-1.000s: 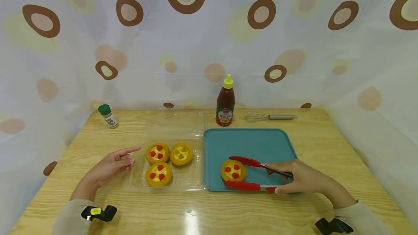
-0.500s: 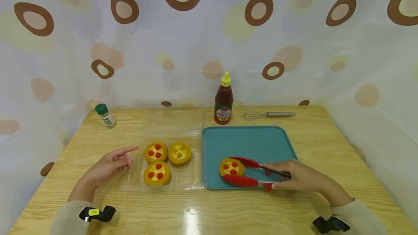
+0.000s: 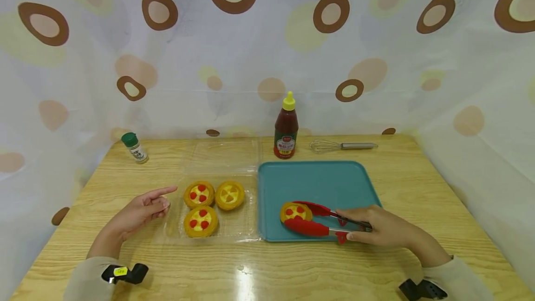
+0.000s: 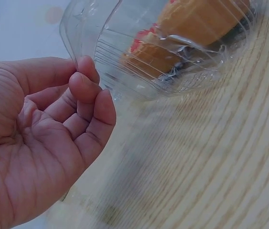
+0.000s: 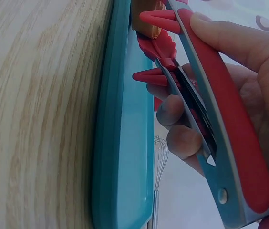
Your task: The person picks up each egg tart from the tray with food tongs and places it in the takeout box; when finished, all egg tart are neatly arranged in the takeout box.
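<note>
At the front-left part of the teal tray (image 3: 322,180), red-headed tongs (image 3: 307,227) straddle a red-dotted tart (image 3: 294,210): one head on its far side, the other across its near side, hiding part of the rim. Can't fully tell if the tart sits on the tray or is slightly up; the right wrist view cuts it off at the top.

Right hand (image 3: 382,227) is over the tray's right part, clamped on the tongs, thumb on one arm, fingers on the other. Left hand (image 3: 140,212) is well left of the tray, hands far apart. Its index is straight, the rest loosely curled, fingertips at the left edge of the clear container (image 3: 246,227); actual contact is hard to call.

Container is just beside the tray's left edge, lid folded back. Inside, farther from the tray: two red-dotted tarts (image 3: 200,221); nearer: one plain yellow tart (image 3: 230,195).

Behind the tray: sauce bottle (image 3: 286,124), upright, near the back-left corner; whisk (image 3: 358,146) right of it. Green-capped shaker (image 3: 135,148) is well left of the tray, toward the back.
</note>
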`<state>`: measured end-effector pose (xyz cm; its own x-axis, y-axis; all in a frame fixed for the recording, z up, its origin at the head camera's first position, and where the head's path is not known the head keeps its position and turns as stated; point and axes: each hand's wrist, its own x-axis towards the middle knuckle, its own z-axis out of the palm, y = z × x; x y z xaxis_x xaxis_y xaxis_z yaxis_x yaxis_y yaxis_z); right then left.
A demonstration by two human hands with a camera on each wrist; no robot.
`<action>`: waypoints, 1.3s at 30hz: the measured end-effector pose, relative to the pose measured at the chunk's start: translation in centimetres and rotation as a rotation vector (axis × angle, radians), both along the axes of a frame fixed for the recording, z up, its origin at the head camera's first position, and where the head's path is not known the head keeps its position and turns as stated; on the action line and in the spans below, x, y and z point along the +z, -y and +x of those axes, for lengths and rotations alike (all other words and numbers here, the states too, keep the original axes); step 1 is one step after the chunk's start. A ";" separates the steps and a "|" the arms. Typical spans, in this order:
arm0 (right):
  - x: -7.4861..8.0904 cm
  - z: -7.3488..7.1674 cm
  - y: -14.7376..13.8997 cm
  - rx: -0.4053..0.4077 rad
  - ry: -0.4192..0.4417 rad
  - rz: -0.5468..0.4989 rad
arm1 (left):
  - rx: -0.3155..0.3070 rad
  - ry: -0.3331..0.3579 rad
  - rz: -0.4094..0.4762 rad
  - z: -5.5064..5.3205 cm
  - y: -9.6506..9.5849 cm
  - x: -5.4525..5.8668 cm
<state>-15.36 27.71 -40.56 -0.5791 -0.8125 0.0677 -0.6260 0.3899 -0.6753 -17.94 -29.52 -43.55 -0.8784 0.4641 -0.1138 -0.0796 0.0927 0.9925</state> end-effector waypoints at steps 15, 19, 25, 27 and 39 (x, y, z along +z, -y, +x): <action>0.8 0.1 0.2 -0.040 -0.034 -0.040 | -0.011 0.009 0.013 -0.4 -0.1 -0.9; 1.3 -0.3 1.0 -0.027 -0.046 -0.072 | 0.007 -0.003 -0.014 -0.4 -0.1 -0.6; 1.9 -0.9 2.6 0.000 -0.092 -0.097 | 0.023 0.003 -0.038 -0.2 0.0 -0.1; 2.1 -1.0 3.2 0.014 -0.108 -0.102 | 0.020 0.002 -0.038 -0.2 0.0 0.0; 4.1 -2.8 7.3 0.074 -0.189 -0.008 | 0.006 0.003 -0.039 -0.3 0.0 0.0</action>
<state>-18.19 20.42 -36.41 -0.4943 -0.8513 0.1758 -0.7685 0.3335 -0.5460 -18.21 -29.49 -43.53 -0.8807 0.4542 -0.1345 -0.0833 0.1312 0.9879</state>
